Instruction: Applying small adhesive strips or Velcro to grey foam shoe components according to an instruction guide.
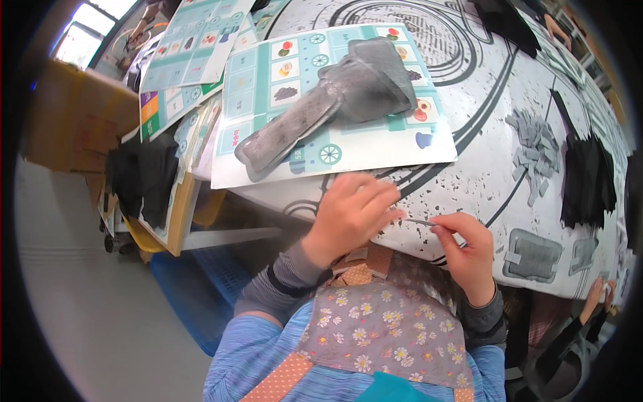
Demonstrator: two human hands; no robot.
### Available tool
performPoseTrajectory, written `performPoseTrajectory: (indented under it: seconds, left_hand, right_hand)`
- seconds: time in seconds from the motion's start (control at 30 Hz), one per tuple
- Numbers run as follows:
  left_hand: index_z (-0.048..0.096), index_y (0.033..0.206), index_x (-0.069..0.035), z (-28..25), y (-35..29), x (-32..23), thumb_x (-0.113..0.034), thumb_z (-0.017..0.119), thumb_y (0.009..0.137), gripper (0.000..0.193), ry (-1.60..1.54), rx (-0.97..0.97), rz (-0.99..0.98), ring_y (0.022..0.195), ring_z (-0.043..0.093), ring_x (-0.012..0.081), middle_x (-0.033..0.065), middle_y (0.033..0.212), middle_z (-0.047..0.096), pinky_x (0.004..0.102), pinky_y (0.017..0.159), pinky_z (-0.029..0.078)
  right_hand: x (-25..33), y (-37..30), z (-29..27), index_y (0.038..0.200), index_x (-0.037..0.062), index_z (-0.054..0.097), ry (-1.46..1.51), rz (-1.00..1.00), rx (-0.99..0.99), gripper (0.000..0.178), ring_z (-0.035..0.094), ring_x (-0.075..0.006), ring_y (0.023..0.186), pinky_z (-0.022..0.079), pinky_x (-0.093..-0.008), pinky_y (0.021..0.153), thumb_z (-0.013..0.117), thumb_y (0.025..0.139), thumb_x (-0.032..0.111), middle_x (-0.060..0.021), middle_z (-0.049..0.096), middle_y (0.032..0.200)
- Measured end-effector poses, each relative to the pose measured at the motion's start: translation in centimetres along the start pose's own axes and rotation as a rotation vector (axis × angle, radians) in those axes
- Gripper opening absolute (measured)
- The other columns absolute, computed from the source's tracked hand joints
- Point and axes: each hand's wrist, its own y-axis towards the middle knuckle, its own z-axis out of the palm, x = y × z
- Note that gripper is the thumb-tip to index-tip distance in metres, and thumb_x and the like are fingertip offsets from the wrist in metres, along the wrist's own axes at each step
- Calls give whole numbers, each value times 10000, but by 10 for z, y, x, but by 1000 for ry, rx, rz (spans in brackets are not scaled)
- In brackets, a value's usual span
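Note:
My left hand (353,213) is closed over the near table edge, its fingertips pinched at one end of a thin grey strip (420,222). The strip's other end is pinched between thumb and fingers of my right hand (471,253). Just beyond my hands, a grey paddle-shaped fabric piece (372,80) with a long narrow arm lies on a large printed sheet (362,155). Off to the right is a loose heap of small grey strips (536,151). Two flat grey padded pieces, a larger one (534,256) and a smaller one (584,256), lie near the table's right front edge.
The table (482,187) has a black-and-white patterned cover. Black fabric (589,177) lies at right, more black cloth (144,177) hangs at left. A cardboard box (80,120), further printed sheets (194,47) and a blue basket (194,295) are leftward. Another person's hands (594,296) show lower right.

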Motion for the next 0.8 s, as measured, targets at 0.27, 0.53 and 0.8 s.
performPoseTrajectory:
  seconds: [0.27,0.53,0.8]
  left_hand:
    - [689,1006,-50,11,-3,41,-77,633,772,242,256,33,-15,895,622,208,27,954,663,347,755,485]
    - [683,943,-51,2,-24,20,-84,643,751,199,140,89,74,769,616,181,18,870,648,320,642,477]
    - [660,999,-7,11,-57,-19,-85,648,717,293,-4,145,104,761,602,176,28,893,612,309,626,474]
  right_hand:
    - [-2,-13,-11,952,-20,682,51,155,-125,90,591,-136,745,460,-255,712,666,864,-20,-68,668,819]
    - [-3,-18,-22,927,-16,622,92,167,-213,91,567,-116,813,455,-251,781,669,854,-44,-47,641,899]
    - [12,-5,-39,980,-27,605,116,285,-257,148,573,-104,906,444,-235,849,649,857,-96,-41,623,958]
